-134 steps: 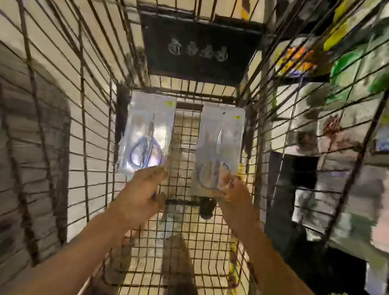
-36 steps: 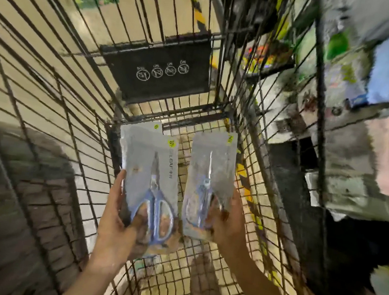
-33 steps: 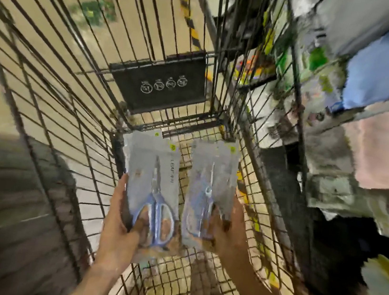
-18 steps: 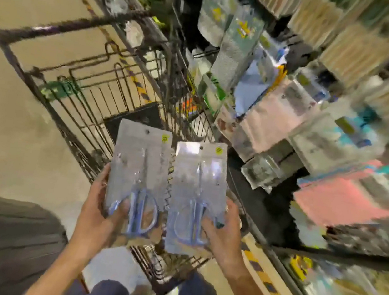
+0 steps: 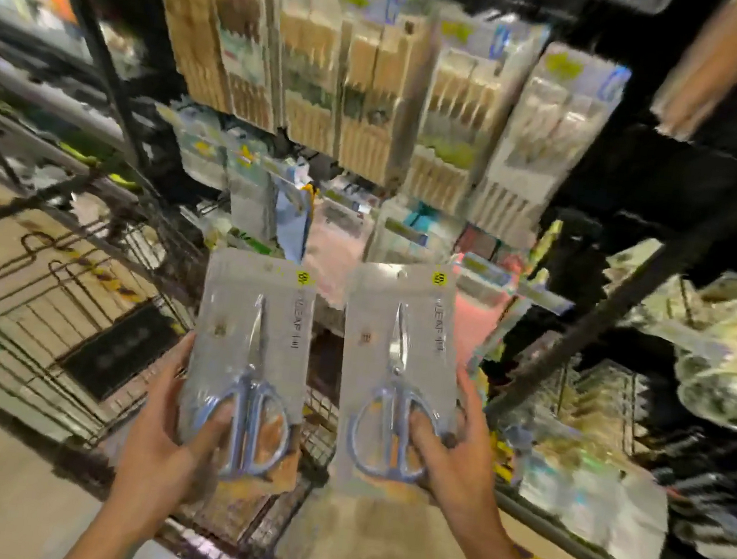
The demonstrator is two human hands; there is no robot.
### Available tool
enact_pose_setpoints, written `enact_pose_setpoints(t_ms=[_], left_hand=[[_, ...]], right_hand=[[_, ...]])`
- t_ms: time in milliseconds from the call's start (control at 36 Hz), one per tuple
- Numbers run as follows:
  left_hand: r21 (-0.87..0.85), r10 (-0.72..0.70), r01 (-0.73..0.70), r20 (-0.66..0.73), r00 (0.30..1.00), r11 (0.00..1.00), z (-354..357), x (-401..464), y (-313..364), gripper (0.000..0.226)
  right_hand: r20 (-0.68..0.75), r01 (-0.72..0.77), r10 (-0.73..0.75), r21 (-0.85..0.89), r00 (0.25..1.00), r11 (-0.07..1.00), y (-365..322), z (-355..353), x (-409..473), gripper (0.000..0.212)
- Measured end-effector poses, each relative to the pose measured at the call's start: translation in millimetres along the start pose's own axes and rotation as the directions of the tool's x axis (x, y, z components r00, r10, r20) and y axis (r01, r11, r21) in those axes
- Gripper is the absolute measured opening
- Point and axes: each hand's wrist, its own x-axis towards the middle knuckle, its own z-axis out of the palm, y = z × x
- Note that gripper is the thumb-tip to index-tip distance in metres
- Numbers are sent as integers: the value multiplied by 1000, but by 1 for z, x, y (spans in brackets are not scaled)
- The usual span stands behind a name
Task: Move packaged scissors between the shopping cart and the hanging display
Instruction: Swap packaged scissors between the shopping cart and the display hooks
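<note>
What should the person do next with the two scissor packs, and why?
Probably lift one pack up toward the hanging display to find its hook. The left hand grips one scissors pack, the right hand grips the other scissors pack, both upright and above the shopping cart, facing the shelves. The exact hook is too blurred to pick out.

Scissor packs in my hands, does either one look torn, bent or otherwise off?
Nothing stands out. The left hand holds one scissor pack and the right hand holds the other pack, both upright, flat and sealed as far as the blurred picture shows.
</note>
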Motion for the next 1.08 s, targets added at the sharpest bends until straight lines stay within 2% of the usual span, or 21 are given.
enact_pose_setpoints(t_ms=[111,222,333,528,722,944,1083], left_hand=[[-53,62,-58,82,995,997,68,-14,28,80],[-84,154,-140,197,968,987,145,-33,57,87],[-101,295,-278,275,915,955,219,-56,91,83],[-186,396,-350,366,842,918,316,-94,142,84],[-186,436,-395,410,801,900,381,-116,177,84],[-181,478,-446,430,766,877,423,-104,205,82],[-203,507,-469,454,733,860,448,-78,214,81]], right_hand=[[-119,50,-49,8,992,999,-12,-84,-15,70],[-215,117,-121,-31,969,993,-26,-170,-35,69],[-311,153,-164,-62,936,986,-38,-250,-53,69],[-422,195,-226,-116,878,974,-66,-358,-72,70],[-470,230,-248,-98,847,968,-77,-422,-77,67],[-506,273,-268,-65,820,960,-87,-446,-42,69],[-527,265,-281,-108,802,958,-90,-460,-17,68]])
